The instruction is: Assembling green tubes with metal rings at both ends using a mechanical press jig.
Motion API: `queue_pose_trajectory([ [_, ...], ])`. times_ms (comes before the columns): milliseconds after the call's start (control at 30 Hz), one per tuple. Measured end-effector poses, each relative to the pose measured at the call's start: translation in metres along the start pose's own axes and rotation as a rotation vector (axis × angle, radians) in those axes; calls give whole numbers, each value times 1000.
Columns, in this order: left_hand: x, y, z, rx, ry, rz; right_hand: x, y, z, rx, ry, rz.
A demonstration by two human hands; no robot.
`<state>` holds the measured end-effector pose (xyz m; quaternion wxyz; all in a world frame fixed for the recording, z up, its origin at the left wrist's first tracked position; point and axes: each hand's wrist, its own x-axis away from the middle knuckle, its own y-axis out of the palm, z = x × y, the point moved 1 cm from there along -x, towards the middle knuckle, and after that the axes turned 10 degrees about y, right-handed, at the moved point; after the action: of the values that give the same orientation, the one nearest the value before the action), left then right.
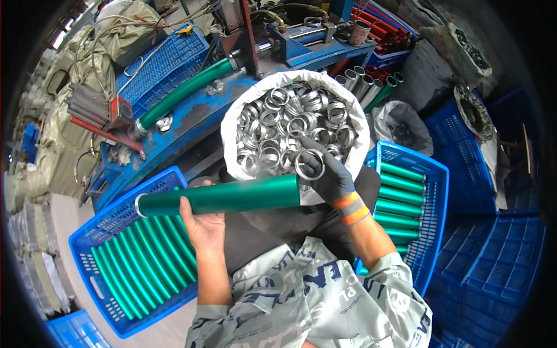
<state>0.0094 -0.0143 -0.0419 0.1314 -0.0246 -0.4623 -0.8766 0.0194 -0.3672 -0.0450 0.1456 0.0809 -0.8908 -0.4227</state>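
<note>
A green metal tube (249, 195) lies level across my lap, with a silver ring on its left end. My bare left hand (203, 223) is closed around the tube near that end. At the tube's right end, my right hand (333, 178), in a dark glove with an orange-banded cuff, grips a silver metal ring (309, 165) just beyond the tube's rim. Ring and tube end look close together; whether they touch I cannot tell. Behind both hands stands a white sack (231, 136) full of loose silver rings.
Green tubes fill a blue crate (87, 272) at left and another blue crate (438, 214) at right. Beyond the sack, a blue machine bench (191, 119) carries a clamped green tube (185, 95). Stacked blue crates (493, 261) stand at far right.
</note>
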Motion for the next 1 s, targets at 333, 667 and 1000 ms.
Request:
queue_pose_trajectory([
  [333, 8, 4, -15, -98, 69, 92, -6, 13, 9, 884, -265, -38],
  [667, 7, -6, -15, -130, 150, 82, -10, 40, 30, 869, -256, 138],
  [1000, 0, -16, -17, -170, 154, 112, -24, 34, 45, 855, -225, 79],
])
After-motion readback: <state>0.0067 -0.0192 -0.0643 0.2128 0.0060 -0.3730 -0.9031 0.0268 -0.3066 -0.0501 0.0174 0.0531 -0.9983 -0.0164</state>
